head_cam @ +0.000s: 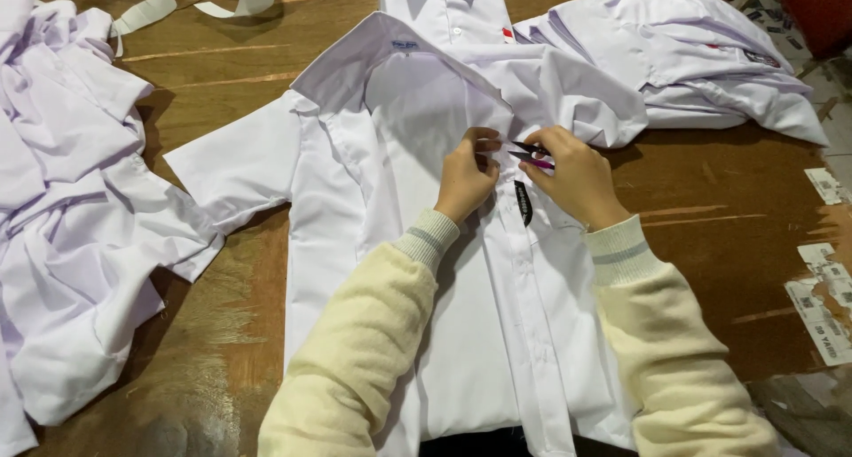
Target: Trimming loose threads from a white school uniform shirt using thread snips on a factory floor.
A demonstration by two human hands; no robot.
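Landmark: the white shirt [417, 271] spread on the table.
Shirt hem: cut off by the bottom edge, under your sleeves.
Snips [531, 157]: mostly hidden in your right hand [568, 177]; blade tips too small to tell.
Left hand [466, 175]: fingertips curl out of sight on the placket.
Black tag [524, 201]: lettering unreadable.
Pile left of shirt [62, 208]: runs off frame.
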